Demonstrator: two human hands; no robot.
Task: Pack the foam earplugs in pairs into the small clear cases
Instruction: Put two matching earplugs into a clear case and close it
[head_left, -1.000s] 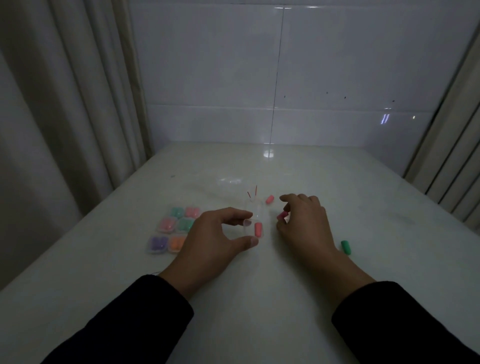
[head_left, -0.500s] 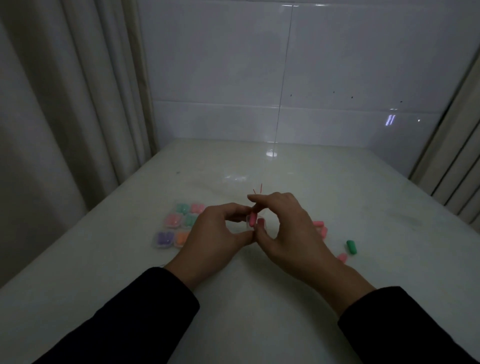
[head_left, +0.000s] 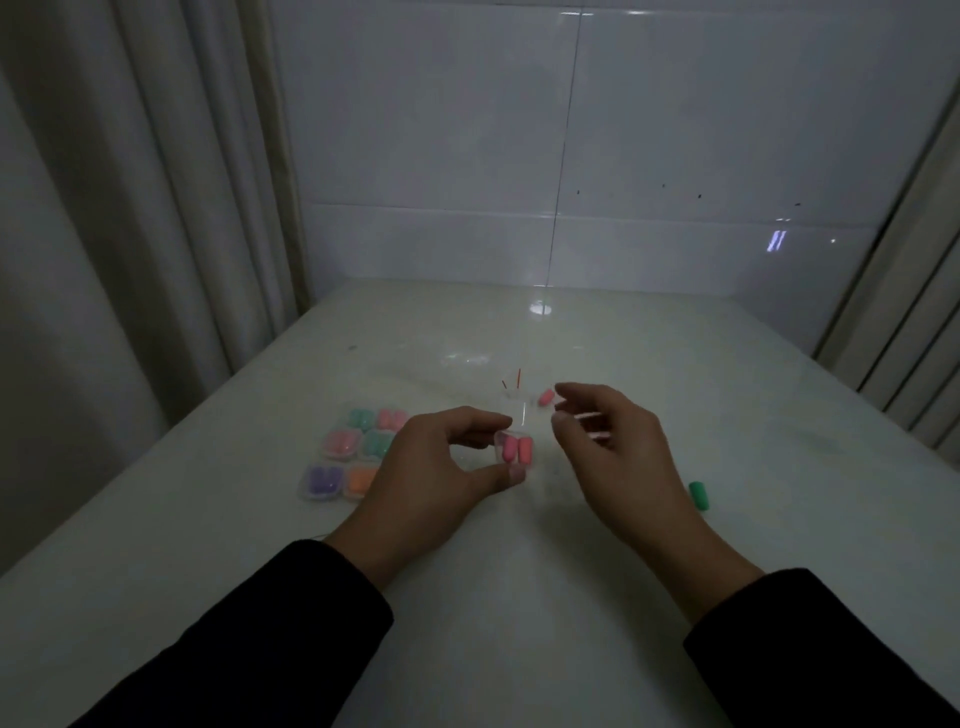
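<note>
My left hand (head_left: 441, 467) pinches a small clear case (head_left: 511, 441) between thumb and forefinger; its lid stands open and two pink earplugs (head_left: 517, 449) lie inside side by side. My right hand (head_left: 618, 452) hovers just right of the case, fingers loosely curled and holding nothing. A loose pink earplug (head_left: 545, 397) lies on the table beyond the right fingertips. A green earplug (head_left: 697, 494) lies to the right of my right hand. Several closed cases (head_left: 353, 452) with teal, pink, purple and orange pairs sit in a cluster to the left.
The white table (head_left: 493, 597) meets a tiled wall (head_left: 571, 156) at the back. Curtains (head_left: 104, 208) hang along the left edge and at the far right. Two thin red marks (head_left: 511, 381) show just behind the open case.
My right hand put the second pink earplug into the case and has drawn back to the right, empty. The left hand still holds the case.
</note>
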